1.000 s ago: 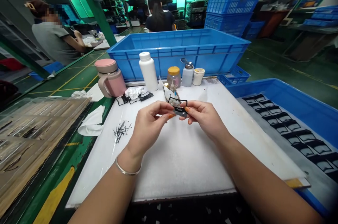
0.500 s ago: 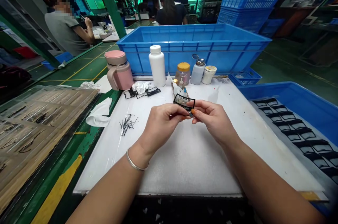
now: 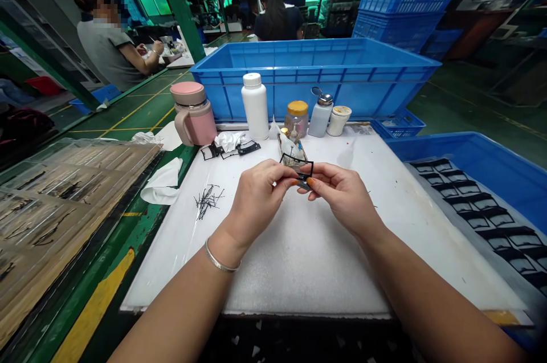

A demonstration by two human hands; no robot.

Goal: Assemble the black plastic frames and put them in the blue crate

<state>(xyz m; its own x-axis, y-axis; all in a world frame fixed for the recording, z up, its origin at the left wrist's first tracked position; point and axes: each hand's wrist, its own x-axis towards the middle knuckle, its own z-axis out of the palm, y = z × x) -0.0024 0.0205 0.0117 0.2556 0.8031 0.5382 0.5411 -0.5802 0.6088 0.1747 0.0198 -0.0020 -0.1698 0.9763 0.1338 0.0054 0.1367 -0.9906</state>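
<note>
Factory bench, with a white foam table (image 3: 299,277) running out from the near edge. One metal bangle (image 3: 222,257) around the left forearm (image 3: 179,300). Left hand (image 3: 256,203) and right hand (image 3: 344,198) together near the table's middle, fingertips of both pinched on one black frame (image 3: 297,168), which was held just beyond the knuckles, its long axis left to right and slightly tipped, neither hand clearly nearer. Toward the left edge, one tangle of thin black pins (image 3: 208,202), too many to count, and one white wipe (image 3: 161,182). Near the far edge, three loose black frames (image 3: 228,150) beside a second wipe (image 3: 226,141), then one pink mug (image 3: 193,105), one white bottle (image 3: 255,98), one yellow-lidded jar (image 3: 297,118), one pump dispenser (image 3: 320,115) and one small white pot (image 3: 338,121). Past the right edge, one blue tray (image 3: 482,169) with rows of black pieces (image 3: 487,217), over a dozen. Farther off, one large blue crate (image 3: 316,78) and two co-workers (image 3: 109,35), (image 3: 277,9).
</note>
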